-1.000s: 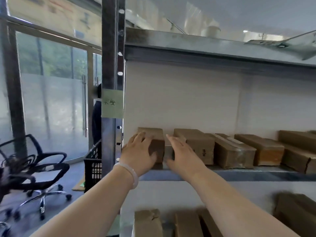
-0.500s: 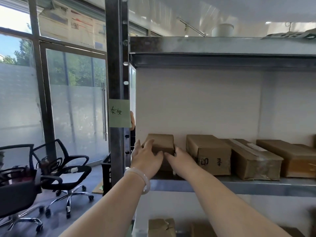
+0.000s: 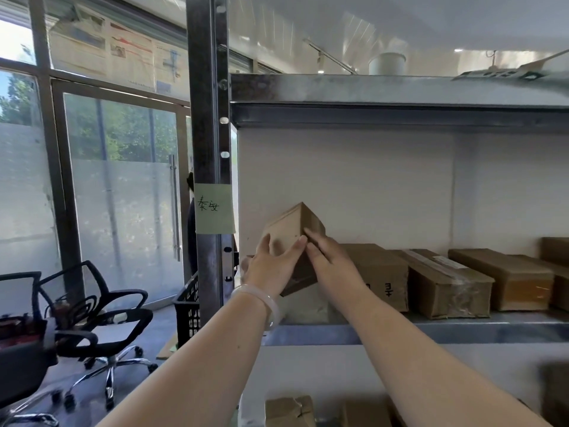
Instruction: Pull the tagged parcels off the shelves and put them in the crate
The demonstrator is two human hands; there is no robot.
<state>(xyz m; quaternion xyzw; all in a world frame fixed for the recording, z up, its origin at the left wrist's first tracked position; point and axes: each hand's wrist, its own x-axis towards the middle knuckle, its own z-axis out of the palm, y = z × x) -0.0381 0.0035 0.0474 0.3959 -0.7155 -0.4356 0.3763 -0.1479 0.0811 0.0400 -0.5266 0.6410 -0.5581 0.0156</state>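
Parcel [image 3: 292, 238] sits tipped up between my left hand [image 3: 271, 266] and right hand [image 3: 331, 260], lifted clear of the shelf [image 3: 431, 329]; I judge the crate [image 3: 187, 306], lower left, awaits it, other boxes [image 3: 446, 282] remaining.

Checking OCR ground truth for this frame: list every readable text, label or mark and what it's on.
"泰安": handwritten on the green sticky note stuck to the shelf upright.
Dark printed marks on the front of the second box: partly hidden by the right hand, not readable.
Label on the taped box: too small to read.
Posters behind the glass: blurred, unreadable.
Lifted box: no text visible.
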